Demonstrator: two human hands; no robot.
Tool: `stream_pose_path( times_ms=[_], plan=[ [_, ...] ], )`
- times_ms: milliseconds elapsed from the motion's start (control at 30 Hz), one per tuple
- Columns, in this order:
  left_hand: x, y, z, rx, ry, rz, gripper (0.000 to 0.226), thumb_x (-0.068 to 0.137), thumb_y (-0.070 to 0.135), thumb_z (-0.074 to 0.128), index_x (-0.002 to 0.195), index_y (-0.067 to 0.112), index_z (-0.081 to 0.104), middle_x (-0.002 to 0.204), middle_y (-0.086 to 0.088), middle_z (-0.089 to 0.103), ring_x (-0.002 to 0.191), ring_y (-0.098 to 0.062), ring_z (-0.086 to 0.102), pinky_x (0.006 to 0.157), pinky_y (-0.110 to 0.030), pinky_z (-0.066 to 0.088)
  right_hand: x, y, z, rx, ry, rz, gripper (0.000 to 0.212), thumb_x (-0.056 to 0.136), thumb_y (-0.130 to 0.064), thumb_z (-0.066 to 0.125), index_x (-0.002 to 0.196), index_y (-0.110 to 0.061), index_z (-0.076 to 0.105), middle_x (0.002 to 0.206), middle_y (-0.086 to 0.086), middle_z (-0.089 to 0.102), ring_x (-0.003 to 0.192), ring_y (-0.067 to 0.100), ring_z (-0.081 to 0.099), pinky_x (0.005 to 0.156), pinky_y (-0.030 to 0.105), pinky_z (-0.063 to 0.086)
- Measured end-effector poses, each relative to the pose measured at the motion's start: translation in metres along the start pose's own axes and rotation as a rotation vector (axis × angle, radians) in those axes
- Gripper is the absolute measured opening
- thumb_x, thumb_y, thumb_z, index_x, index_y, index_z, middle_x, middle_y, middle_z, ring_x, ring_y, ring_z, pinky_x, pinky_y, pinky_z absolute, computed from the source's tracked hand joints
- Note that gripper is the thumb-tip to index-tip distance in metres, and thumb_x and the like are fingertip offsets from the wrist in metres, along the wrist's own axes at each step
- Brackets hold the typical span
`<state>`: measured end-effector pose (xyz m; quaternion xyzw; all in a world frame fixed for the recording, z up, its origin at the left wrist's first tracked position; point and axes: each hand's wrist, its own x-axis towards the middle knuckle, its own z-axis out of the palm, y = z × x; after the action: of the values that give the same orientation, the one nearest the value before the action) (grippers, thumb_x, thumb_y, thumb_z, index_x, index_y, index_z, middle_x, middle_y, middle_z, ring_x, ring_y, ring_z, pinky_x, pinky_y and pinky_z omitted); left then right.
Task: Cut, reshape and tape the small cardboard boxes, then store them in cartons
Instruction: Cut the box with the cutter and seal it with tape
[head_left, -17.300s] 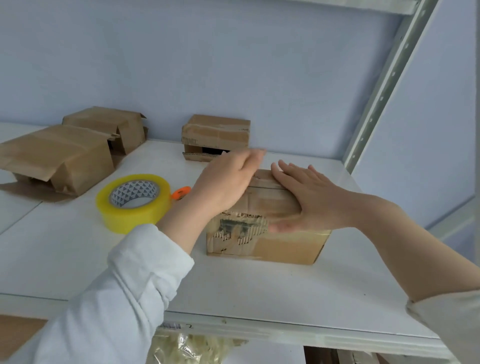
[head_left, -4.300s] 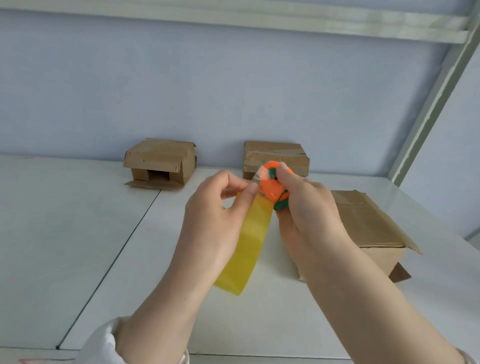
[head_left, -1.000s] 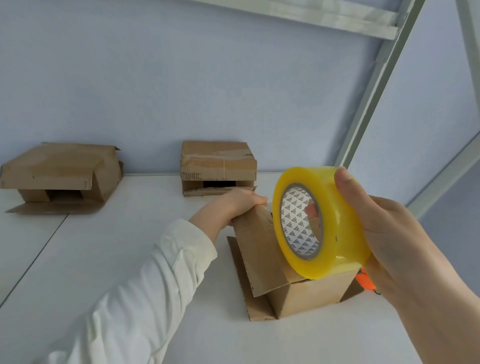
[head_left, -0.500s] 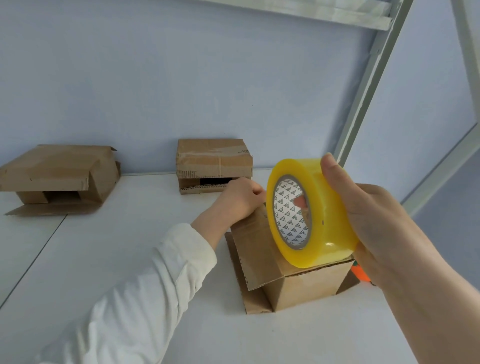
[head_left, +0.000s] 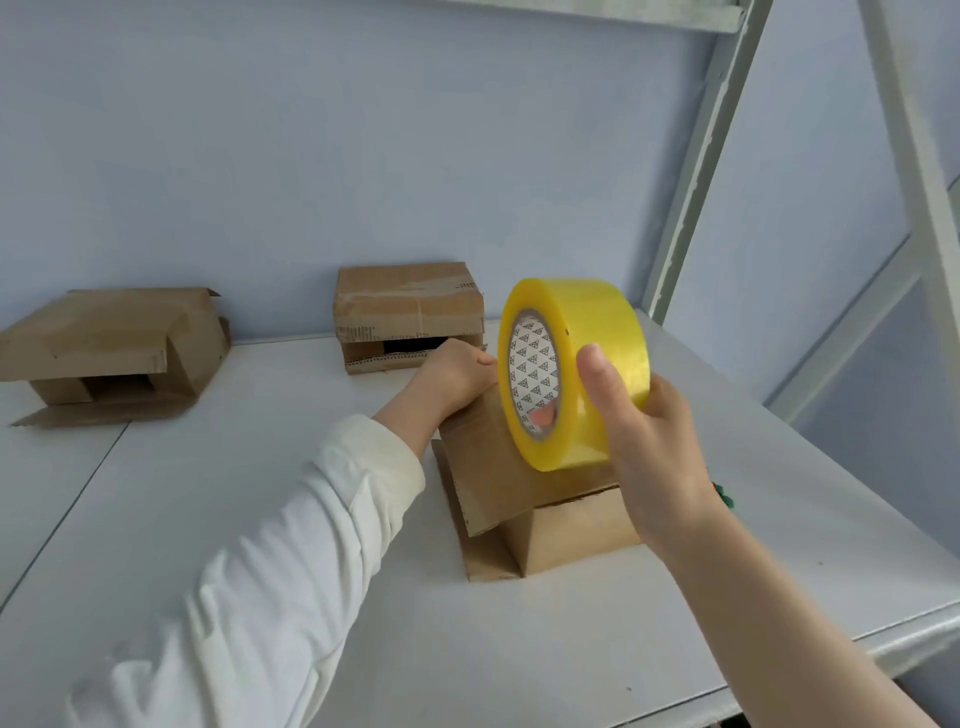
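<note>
Fingers (head_left: 597, 384) of the right hand (head_left: 654, 457) are clamped on the tape roll (head_left: 597, 332), held on edge just above the box (head_left: 571, 530) on the shelf (head_left: 260, 519). Its raised flap (head_left: 488, 467) is gripped at the far edge by the left hand (head_left: 457, 374). The seam lies directly below the roll.

small cardboard boxes (head_left: 571, 535) (head_left: 408, 306) (head_left: 111, 332): 3 | yellow tape roll (head_left: 602, 332): 1 | hands (head_left: 457, 374) (head_left: 660, 452): 2
</note>
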<state>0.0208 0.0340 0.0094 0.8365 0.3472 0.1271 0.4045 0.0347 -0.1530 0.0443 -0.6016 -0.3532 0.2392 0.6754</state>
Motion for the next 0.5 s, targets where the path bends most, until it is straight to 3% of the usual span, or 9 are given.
stream_pose_path(
  times_ms=[100,200,233,267,300,367,467,500],
  plan=[
    [-0.007,0.003,0.008,0.021,-0.023,0.039,0.045,0.09,0.02,0.054,0.051,0.019,0.032,0.052,0.003,0.028,0.049,-0.009,0.023,0.044,-0.021,0.018,-0.012,-0.006,0.0,0.004,0.057,-0.001,0.038,0.06,-0.052,0.057,0.068,-0.018,0.072,0.063,-0.001,0.071,0.058,0.007,0.067,0.054,0.02,0.054],
    [-0.013,0.006,0.01,0.025,0.026,0.061,0.056,0.089,0.012,0.052,0.042,0.016,0.022,0.031,0.005,0.022,0.039,-0.009,0.022,0.035,-0.016,0.019,-0.02,-0.01,0.0,-0.009,0.107,0.035,0.05,0.058,-0.055,0.057,0.075,-0.01,0.069,0.064,0.009,0.07,0.057,0.012,0.068,0.054,0.025,0.055],
    [-0.012,0.006,0.01,0.023,0.032,0.063,0.053,0.089,0.011,0.051,0.037,0.019,0.055,0.028,0.001,0.027,0.04,-0.01,0.023,0.034,-0.015,0.021,-0.022,-0.013,-0.001,-0.021,0.114,0.051,0.053,0.057,-0.057,0.057,0.073,-0.008,0.069,0.063,0.011,0.07,0.057,0.013,0.068,0.054,0.026,0.055],
    [-0.014,0.008,0.01,-0.001,0.043,0.096,0.023,0.089,0.013,0.053,0.07,0.0,0.054,0.031,-0.004,0.036,0.041,-0.01,0.025,0.035,-0.015,0.022,-0.026,-0.015,-0.003,-0.031,0.129,0.072,0.055,0.055,-0.058,0.056,0.07,-0.007,0.07,0.062,0.009,0.07,0.056,0.013,0.068,0.053,0.026,0.055],
    [-0.014,0.008,0.01,-0.026,0.074,0.117,0.026,0.09,0.016,0.054,0.072,-0.004,0.055,0.047,-0.01,0.047,0.041,-0.01,0.028,0.038,-0.015,0.022,-0.029,-0.018,-0.004,-0.042,0.144,0.091,0.057,0.052,-0.06,0.056,0.067,-0.007,0.07,0.06,0.007,0.07,0.054,0.013,0.067,0.053,0.026,0.054],
    [-0.016,0.004,0.008,-0.021,0.083,0.171,0.03,0.09,0.02,0.056,0.073,-0.005,0.053,0.065,0.001,0.054,0.039,-0.007,0.037,0.04,-0.014,0.024,-0.036,-0.023,-0.005,-0.074,0.16,0.108,0.061,0.045,-0.064,0.055,0.064,-0.007,0.067,0.058,0.004,0.069,0.052,0.012,0.066,0.051,0.027,0.053],
    [-0.013,0.008,0.005,0.072,0.071,0.229,0.037,0.092,0.021,0.053,0.056,0.012,0.06,0.046,-0.006,0.052,0.042,-0.006,0.038,0.046,-0.019,0.026,-0.039,-0.027,-0.005,-0.08,0.188,0.13,0.056,0.041,-0.063,0.056,0.062,-0.011,0.064,0.054,0.003,0.068,0.048,0.011,0.065,0.044,0.023,0.05],
    [-0.013,0.013,0.005,0.153,0.092,0.271,0.04,0.093,0.021,0.05,0.054,0.017,0.059,0.05,0.0,0.051,0.051,-0.009,0.042,0.05,-0.023,0.029,-0.038,-0.029,-0.005,-0.083,0.191,0.14,0.055,0.042,-0.063,0.056,0.062,-0.012,0.064,0.054,0.003,0.068,0.047,0.01,0.064,0.042,0.021,0.049]
  ],
)
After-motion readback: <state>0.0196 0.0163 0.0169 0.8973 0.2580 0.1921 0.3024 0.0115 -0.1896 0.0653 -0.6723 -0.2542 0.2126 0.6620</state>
